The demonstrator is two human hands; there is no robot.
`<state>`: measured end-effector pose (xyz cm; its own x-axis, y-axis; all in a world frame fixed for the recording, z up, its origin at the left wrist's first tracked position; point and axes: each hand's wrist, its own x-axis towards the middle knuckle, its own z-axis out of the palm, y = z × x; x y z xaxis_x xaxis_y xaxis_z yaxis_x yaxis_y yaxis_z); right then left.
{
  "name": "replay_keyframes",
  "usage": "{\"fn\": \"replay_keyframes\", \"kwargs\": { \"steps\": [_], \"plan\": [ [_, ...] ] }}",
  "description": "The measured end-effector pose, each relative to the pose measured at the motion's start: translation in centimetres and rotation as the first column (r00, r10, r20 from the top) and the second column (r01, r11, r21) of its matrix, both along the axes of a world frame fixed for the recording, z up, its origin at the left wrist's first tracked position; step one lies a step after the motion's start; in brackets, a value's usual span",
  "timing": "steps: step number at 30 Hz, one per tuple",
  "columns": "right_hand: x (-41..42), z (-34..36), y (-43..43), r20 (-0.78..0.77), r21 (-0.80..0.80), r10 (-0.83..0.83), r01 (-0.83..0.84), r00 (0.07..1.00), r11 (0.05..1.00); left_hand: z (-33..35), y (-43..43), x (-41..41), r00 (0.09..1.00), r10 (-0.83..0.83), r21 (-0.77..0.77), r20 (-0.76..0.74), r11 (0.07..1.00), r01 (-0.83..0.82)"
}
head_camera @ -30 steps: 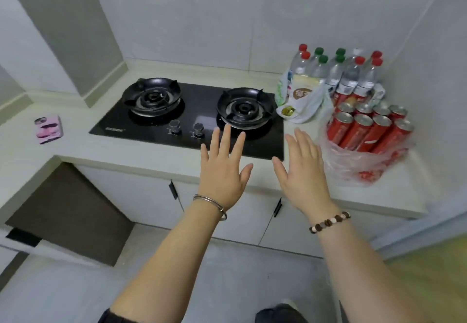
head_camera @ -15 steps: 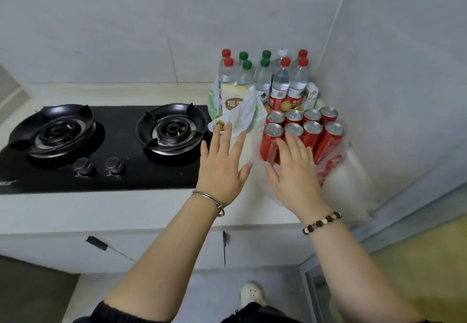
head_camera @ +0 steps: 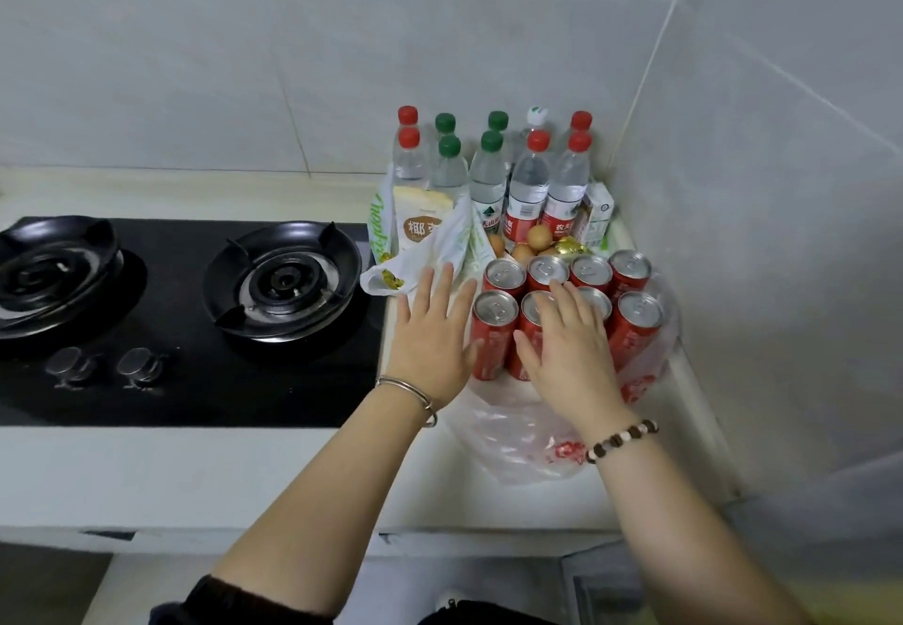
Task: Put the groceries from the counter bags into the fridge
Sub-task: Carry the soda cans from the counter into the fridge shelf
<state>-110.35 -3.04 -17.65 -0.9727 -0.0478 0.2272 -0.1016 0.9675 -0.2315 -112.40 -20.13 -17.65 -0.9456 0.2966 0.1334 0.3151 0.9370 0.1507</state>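
Eight red cans [head_camera: 635, 326] stand in two rows in the clear bag [head_camera: 518, 434] at the desk's [head_camera: 293, 473] back-right corner, before the water bottles [head_camera: 527, 180]. Left hand [head_camera: 430, 346] sits just beside the front-left can, right hand [head_camera: 569, 355] over the front row; both palms down, fingers [head_camera: 442, 292] straight and apart, gripping nothing. Suggest: take front-row cans first, wrap round the body, lift straight up clear of the bag so neighbours don't tip.

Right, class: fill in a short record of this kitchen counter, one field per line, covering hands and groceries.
left hand: open, by white shopping bag
right hand: open, over front red cans
red cans: eight, upright, in clear plastic bag
water bottles: upright behind, in corner
eggs: between cans and bottles
gas hob: left of groceries
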Motion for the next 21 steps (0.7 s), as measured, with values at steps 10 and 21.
{"fn": "replay_keyframes", "kwargs": {
  "steps": [10,21],
  "plan": [
    [-2.9,-0.9,1.3,0.014,0.160,0.000,-0.003,1.000,0.987,-1.3,2.5,-2.6,0.985,-0.003,0.368,0.172,0.928,-0.062],
    [-4.3,-0.1,2.7,0.111,0.113,0.104,-0.117,0.988,0.987,-1.6,3.3,-3.6,0.964,0.074,0.467,0.256,0.863,-0.190]
  ]
}}
